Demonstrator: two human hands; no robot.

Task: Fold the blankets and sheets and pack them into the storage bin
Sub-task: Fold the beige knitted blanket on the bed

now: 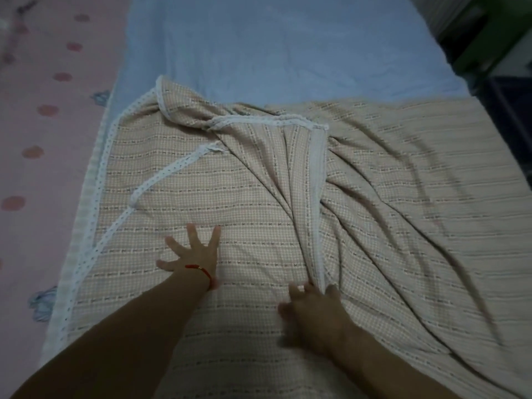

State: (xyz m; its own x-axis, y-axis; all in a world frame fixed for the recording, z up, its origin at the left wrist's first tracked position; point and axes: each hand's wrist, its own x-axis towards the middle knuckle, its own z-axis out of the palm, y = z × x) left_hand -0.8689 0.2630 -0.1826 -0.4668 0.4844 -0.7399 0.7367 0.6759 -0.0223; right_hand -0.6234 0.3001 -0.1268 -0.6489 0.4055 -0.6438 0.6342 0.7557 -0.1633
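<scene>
Item: beige checked cotton blanket with dashed stripes and white lace edging [388, 180], lying spread but rumpled across a bed, over a pale blue sheet [273, 47] that shows bare at the far end. Condition: left half lies fairly flat; a deep ridge of gathered cloth runs from the near middle up to a bunched, turned-over corner, where the lace trim [259, 120] doubles back on itself; right half creased in long diagonal folds. Left hand [193, 250]: palm down on the flat part of the blanket, fingers [192, 229] straight and spread apart, pressing the cloth; a red thread bracelet [198, 269] at the wrist. Right hand [312, 308]: at the near foot of the ridge, fingers seemingly curled on the gathered edge, though motion blur makes the exact hold hard to read. Step in hand, as judged: smoothing and squaring the blanket ahead of its first fold, left hand anchoring while the right draws the bunched edge. Next move likely calls for pulling the ridge out flat, freeing the turned corner, and aligning the lace borders so the halves meet evenly. Adjacent: pink fabric with darker pink spots [43, 139] to the left of the bed. Containers: no storage bin identifiable in view; dark shapes at the upper right are too dim to name; nothing visibly packed yet.
</scene>
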